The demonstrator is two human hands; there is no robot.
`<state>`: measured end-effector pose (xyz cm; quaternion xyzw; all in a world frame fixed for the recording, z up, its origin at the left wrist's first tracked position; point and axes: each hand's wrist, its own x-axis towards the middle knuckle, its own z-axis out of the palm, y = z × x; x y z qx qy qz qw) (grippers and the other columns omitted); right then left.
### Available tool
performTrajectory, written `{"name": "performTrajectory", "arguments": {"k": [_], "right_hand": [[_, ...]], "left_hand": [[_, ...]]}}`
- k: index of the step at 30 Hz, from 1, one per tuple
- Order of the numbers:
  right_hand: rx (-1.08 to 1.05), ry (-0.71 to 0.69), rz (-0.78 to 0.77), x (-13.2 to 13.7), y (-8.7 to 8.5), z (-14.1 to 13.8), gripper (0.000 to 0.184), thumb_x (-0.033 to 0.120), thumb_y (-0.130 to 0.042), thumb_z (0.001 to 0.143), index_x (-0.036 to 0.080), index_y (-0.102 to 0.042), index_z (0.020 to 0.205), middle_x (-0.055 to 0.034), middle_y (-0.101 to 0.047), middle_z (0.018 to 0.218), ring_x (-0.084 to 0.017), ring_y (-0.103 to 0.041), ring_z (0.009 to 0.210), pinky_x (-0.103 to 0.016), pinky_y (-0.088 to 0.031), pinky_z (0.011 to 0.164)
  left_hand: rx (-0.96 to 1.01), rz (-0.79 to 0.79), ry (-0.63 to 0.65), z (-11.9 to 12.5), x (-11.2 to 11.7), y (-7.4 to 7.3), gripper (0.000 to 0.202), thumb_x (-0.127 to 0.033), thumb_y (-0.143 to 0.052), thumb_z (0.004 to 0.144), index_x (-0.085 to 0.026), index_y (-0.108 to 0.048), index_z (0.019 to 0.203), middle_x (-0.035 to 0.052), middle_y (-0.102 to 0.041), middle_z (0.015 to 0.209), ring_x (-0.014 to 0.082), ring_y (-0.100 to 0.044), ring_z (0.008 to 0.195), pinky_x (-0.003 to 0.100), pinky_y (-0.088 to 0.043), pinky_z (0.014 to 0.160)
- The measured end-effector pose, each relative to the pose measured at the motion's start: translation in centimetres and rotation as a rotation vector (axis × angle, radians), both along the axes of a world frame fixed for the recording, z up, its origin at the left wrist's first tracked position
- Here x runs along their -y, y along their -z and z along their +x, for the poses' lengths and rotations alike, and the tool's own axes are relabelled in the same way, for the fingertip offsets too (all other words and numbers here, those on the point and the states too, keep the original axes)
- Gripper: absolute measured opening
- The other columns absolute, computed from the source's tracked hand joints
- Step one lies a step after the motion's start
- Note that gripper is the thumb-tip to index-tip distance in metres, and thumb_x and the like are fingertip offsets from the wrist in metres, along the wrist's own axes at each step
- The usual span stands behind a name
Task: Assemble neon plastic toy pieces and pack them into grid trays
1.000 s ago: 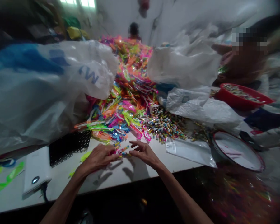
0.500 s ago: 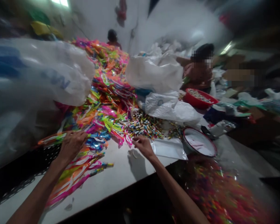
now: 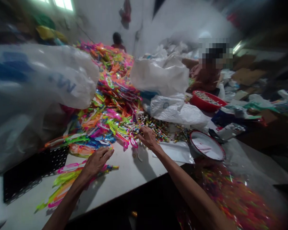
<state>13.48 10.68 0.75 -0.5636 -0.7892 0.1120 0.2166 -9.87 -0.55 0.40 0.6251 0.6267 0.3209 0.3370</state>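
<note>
1. Nearest, the left forearm (image 3: 70,196) crosses the near edge of the table (image 3: 127,179). What lies in the dark below is unreadable, and the bag of bright pieces (image 3: 240,198) at lower right is blurred.

2. The left hand (image 3: 98,161) is over the right-hand ends of a row of coloured streamers (image 3: 61,188) on the table. A sideways sweep of the forearm might drag the row askew. Hand and forearm cover part of it, so whether this grip is released or clenched cannot be told.

3. The right hand (image 3: 147,137) is at the near left side of a heap of small printed tubes (image 3: 163,129). A rough pull could set tubes rolling, since they look loosely piled. Its fingertips are indistinct; one cannot tell whether its grip has anything.

4. The clear plastic sleeve (image 3: 176,152) runs partly behind the right wrist; a brush of the arm could shift it.

5. Beyond, the tall streamer heap (image 3: 112,86) might slump if a low strand were tugged, as the strands look tangled. White bags (image 3: 69,73) hide its sides.

6. Farther off, a co-worker's hands cannot be made out behind the red basin (image 3: 206,102).
</note>
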Motion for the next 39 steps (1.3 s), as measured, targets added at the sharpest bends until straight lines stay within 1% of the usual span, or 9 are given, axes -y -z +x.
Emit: {"name": "performTrajectory", "arguments": {"k": [3,5,7,10,14,21,27,33,39], "right_hand": [[-0.424,-0.224,-0.332,2.9,-1.2,-1.6,0.015,0.028,-0.054,0.076,0.016,-0.057,0.084,-0.0003,-0.058,0.069,-0.013,-0.053,0.064,-0.024,-0.039,0.058],[-0.707,-0.384,-0.594,4.8,-1.6,-2.5,0.02,0.031,-0.06,0.074,0.014,-0.061,0.083,0.0006,-0.058,0.065,-0.011,-0.052,0.059,-0.022,-0.039,0.056],[-0.823,-0.432,-0.71,6.2,-1.9,-3.1,0.023,0.034,-0.063,0.072,0.013,-0.065,0.081,0.0006,-0.058,0.063,-0.009,-0.05,0.057,-0.022,-0.039,0.055],[-0.874,-0.425,-0.759,7.2,-2.2,-3.5,0.025,0.037,-0.064,0.073,0.013,-0.068,0.079,0.0025,-0.054,0.056,-0.007,-0.046,0.05,-0.021,-0.036,0.05],[-0.907,-0.447,-0.822,7.3,-2.2,-3.7,0.024,0.035,-0.067,0.071,0.013,-0.069,0.08,0.0025,-0.056,0.055,-0.007,-0.047,0.049,-0.021,-0.036,0.049],[-0.953,-0.487,-0.887,7.4,-2.2,-3.7,0.024,0.029,-0.07,0.069,0.012,-0.07,0.086,-0.0001,-0.062,0.058,-0.01,-0.056,0.054,-0.023,-0.042,0.056],[-0.987,-0.481,-0.935,7.5,-1.9,-3.4,0.023,0.025,-0.072,0.066,0.012,-0.071,0.085,-0.0027,-0.065,0.065,-0.012,-0.059,0.06,-0.026,-0.045,0.062],[-1.018,-0.466,-0.912,7.4,-1.7,-3.4,0.019,0.021,-0.072,0.064,0.014,-0.071,0.081,-0.0027,-0.067,0.07,-0.013,-0.061,0.066,-0.027,-0.046,0.068],[-1.006,-0.472,-0.928,7.4,-1.7,-3.1,0.02,0.025,-0.072,0.065,0.014,-0.072,0.081,-0.0028,-0.066,0.068,-0.013,-0.061,0.064,-0.027,-0.047,0.066]], "left_hand": [[0.235,-0.156,0.005,0.8,0.4,0.3,0.04,-0.056,-0.049,0.077,-0.017,-0.05,0.066,-0.0037,-0.046,0.059,0.0124,-0.046,0.056,0.023,-0.033,0.052],[0.369,-0.241,0.054,1.5,0.8,0.1,0.038,-0.054,-0.053,0.075,-0.016,-0.053,0.07,-0.0025,-0.05,0.062,0.0125,-0.049,0.058,0.024,-0.037,0.054],[0.466,-0.284,0.147,2.0,1.3,-0.3,0.036,-0.051,-0.054,0.075,-0.015,-0.055,0.075,-0.0007,-0.054,0.065,0.0132,-0.052,0.06,0.026,-0.04,0.058],[0.494,-0.27,0.202,2.3,2.1,-0.7,0.032,-0.047,-0.054,0.078,-0.015,-0.056,0.077,-0.0016,-0.054,0.062,0.0113,-0.049,0.055,0.025,-0.038,0.056],[0.403,-0.235,0.211,2.0,2.6,-0.9,0.031,-0.044,-0.053,0.08,-0.015,-0.054,0.07,-0.0032,-0.05,0.06,0.0093,-0.045,0.053,0.023,-0.034,0.053],[0.375,-0.287,0.272,1.6,2.6,-0.8,0.033,-0.048,-0.049,0.081,-0.015,-0.056,0.081,-0.0042,-0.046,0.061,0.0093,-0.043,0.053,0.023,-0.032,0.051],[0.373,-0.313,0.301,1.7,3.0,-1.6,0.031,-0.046,-0.047,0.082,-0.017,-0.057,0.088,-0.0043,-0.045,0.063,0.0094,-0.042,0.056,0.022,-0.033,0.053],[0.373,-0.349,0.299,1.5,3.0,-1.6,0.032,-0.046,-0.05,0.08,-0.015,-0.056,0.084,-0.0044,-0.046,0.06,0.0095,-0.041,0.054,0.023,-0.031,0.051],[0.386,-0.327,0.35,1.4,2.9,-1.2,0.033,-0.048,-0.05,0.08,-0.016,-0.057,0.082,-0.0045,-0.046,0.059,0.0093,-0.042,0.053,0.022,-0.032,0.051]]}}
